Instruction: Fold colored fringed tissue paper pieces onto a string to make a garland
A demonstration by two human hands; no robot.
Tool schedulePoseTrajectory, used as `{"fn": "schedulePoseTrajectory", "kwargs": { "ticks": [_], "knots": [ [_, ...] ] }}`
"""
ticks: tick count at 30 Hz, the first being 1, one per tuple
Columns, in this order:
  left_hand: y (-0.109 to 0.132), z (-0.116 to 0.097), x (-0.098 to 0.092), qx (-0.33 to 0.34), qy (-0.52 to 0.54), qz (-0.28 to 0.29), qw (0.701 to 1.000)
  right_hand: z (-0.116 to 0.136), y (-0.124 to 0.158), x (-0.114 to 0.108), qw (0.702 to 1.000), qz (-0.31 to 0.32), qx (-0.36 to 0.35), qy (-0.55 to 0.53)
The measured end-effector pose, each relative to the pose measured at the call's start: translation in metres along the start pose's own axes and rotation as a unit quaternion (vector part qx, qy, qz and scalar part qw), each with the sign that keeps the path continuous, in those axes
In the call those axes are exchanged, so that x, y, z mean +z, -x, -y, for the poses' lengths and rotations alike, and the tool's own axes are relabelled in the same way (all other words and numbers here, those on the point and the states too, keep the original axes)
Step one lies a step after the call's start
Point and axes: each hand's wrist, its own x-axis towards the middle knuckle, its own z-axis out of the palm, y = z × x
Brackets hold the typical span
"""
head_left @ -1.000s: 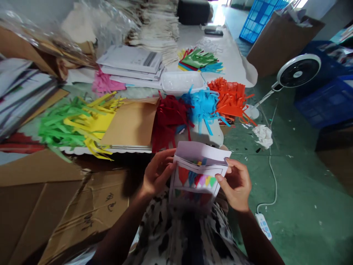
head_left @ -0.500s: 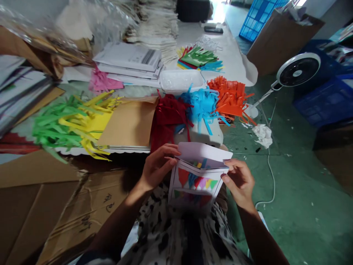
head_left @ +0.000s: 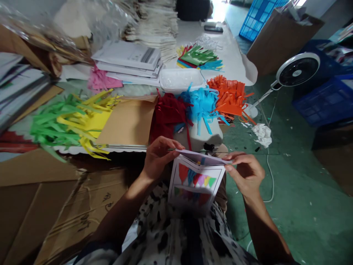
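Observation:
Over my lap I hold a white paper packet [head_left: 196,184] with a clear window that shows coloured pennant shapes inside. My left hand [head_left: 158,156] pinches its upper left corner at the flap. My right hand [head_left: 245,173] pinches the upper right corner. The flap [head_left: 202,155] at the top is bent forward, nearly edge-on to me. Just beyond, on the table edge, lie bundles of fringed paper: dark red [head_left: 168,116], light blue [head_left: 202,105] and orange [head_left: 230,97].
Green and yellow fringed paper [head_left: 68,119], brown card [head_left: 128,121], a white tray [head_left: 180,79] and stacked printed sheets [head_left: 128,60] cover the table. Flattened cardboard boxes [head_left: 55,206] lie at left. A floor fan [head_left: 296,71], blue crates [head_left: 325,99] and a cable [head_left: 271,173] are at right.
The packet's flap has been folded down from standing upright to nearly flat. Both hands have risen slightly along the top corners.

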Motion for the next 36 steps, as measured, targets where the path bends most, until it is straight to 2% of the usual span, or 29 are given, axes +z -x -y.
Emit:
{"fn": "schedulePoseTrajectory", "kwargs": {
  "ticks": [2, 7, 9, 13, 17, 22, 28, 31, 36],
  "knots": [
    [-0.001, 0.0, 0.003, -0.002, 0.006, -0.001, 1.0, 0.0, -0.002, 0.0, 1.0, -0.001, 0.003, -0.023],
    [-0.004, -0.012, 0.005, -0.016, -0.077, 0.044, 0.996, 0.008, -0.008, -0.004, 0.996, 0.087, 0.0, 0.014],
    [-0.005, -0.018, 0.008, -0.016, -0.096, 0.049, 0.994, 0.013, -0.008, -0.002, 0.997, 0.073, 0.016, 0.004],
    [-0.005, -0.028, 0.015, -0.047, -0.137, 0.017, 0.989, 0.021, -0.007, 0.003, 0.997, 0.035, 0.069, -0.003],
    [0.0, -0.032, 0.019, -0.106, -0.103, 0.018, 0.989, 0.029, -0.002, 0.005, 0.993, 0.023, 0.12, 0.001],
    [0.005, -0.026, 0.018, -0.152, -0.034, 0.006, 0.988, 0.029, 0.003, 0.006, 0.986, 0.012, 0.166, -0.023],
    [0.008, -0.017, 0.017, -0.195, 0.025, -0.035, 0.98, 0.028, 0.005, 0.005, 0.987, 0.014, 0.161, 0.023],
    [0.012, -0.013, 0.022, -0.194, 0.032, -0.054, 0.979, 0.03, 0.004, 0.004, 0.988, 0.029, 0.147, 0.044],
    [0.016, -0.006, 0.036, -0.146, 0.035, -0.076, 0.986, 0.032, 0.0, -0.002, 0.989, 0.046, 0.13, 0.059]
  ]
}}
